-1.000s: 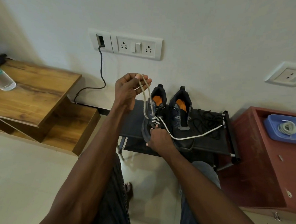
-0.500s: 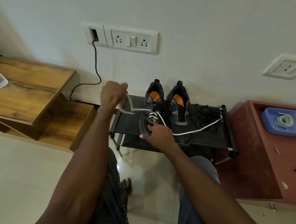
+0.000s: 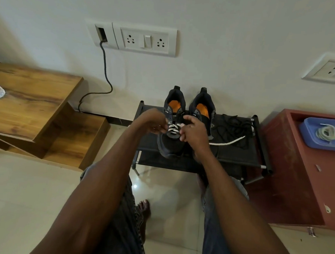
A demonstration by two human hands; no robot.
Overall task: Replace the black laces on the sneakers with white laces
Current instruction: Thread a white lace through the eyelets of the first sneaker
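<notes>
Two dark sneakers with orange insoles stand side by side on a low black rack [image 3: 237,155]. The left sneaker [image 3: 170,142] has a white lace [image 3: 173,128] crossed through its lower eyelets. My left hand [image 3: 153,121] is down at the shoe's left side, fingers curled at the lace. My right hand [image 3: 193,131] pinches the lace on the shoe's right side and hides much of the right sneaker [image 3: 202,107]. The lace's free end [image 3: 228,142] trails right across the rack. A heap of black laces [image 3: 233,126] lies on the rack.
A blue tray [image 3: 307,142] holding a coiled white lace [image 3: 326,132] sits on a red cabinet [image 3: 295,182] at the right. Wooden stepped shelves [image 3: 37,104] stand at the left, with a bottle at the frame's edge. A cable hangs from the wall socket. My bare foot rests on the tiled floor.
My left hand dropped from high above the shoe, where it pulled the lace taut, down to the shoe's left eyelets. My right hand shifted up onto the lacing.
</notes>
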